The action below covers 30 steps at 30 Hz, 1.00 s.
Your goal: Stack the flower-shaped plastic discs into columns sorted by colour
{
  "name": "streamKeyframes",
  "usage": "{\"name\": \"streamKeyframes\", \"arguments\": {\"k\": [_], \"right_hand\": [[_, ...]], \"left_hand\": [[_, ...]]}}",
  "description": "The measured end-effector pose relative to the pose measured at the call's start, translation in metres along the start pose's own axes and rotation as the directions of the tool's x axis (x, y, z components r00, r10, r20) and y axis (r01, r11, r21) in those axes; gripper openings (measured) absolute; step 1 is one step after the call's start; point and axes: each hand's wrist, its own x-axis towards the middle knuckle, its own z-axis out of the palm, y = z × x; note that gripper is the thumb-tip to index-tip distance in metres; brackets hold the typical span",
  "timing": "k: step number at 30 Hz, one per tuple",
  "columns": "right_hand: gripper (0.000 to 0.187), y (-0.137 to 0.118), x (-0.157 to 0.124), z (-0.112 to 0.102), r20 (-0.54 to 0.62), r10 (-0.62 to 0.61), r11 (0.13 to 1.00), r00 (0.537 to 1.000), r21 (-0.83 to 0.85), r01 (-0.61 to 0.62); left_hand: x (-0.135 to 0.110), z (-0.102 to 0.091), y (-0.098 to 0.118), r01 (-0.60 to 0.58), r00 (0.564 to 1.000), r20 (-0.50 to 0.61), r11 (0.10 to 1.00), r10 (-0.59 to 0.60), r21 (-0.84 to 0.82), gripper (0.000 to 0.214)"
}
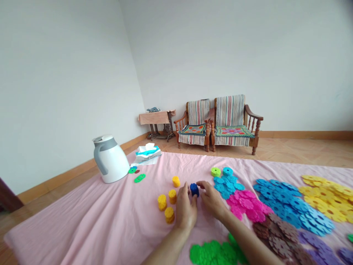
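Upright on the pink cloth [138, 221], a short stack of dark blue notched discs [194, 189] stands between my two hands. My left hand [186, 210] is curled round its left and near side, the thumb against its lower front. On the other side, my right hand [213, 200] has its fingers bent and apart, with the fingertips close to the stack; whether they touch it I cannot tell. Several yellow disc stacks [162, 202] stand left of my left hand. Beyond my right hand are a lime green stack [215, 172] and a light blue stack [228, 171].
Loose disc piles lie to the right: light blue [227, 186], pink [248, 205], blue [284, 200], yellow [328, 197], brown [280, 235], purple [317, 246]. Green discs [212, 253] lie nearest. A white jug [113, 162] and tissue pack [148, 154] stand at the left.
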Motion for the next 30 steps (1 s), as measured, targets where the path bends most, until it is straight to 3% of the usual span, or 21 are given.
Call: {"name": "streamKeyframes", "arguments": {"k": [5,16,30], "right_hand": [[0.045,-0.001,-0.012,-0.004,-0.043,0.003,0.994,0.999,-0.107,-0.008],[0.032,-0.01,-0.019,-0.005,-0.037,-0.054,0.962,0.998,-0.268,0.042],[0.04,-0.002,-0.014,-0.002,-0.07,-0.035,0.984,0.997,-0.175,0.022]], "left_hand": [[-0.015,-0.005,-0.003,-0.042,0.999,0.031,0.998,0.04,0.054,0.057],[-0.023,-0.004,0.006,0.015,0.993,0.112,0.994,-0.027,0.107,0.068],[-0.02,-0.007,0.009,-0.028,0.994,0.111,0.993,0.015,0.117,0.067]]}}
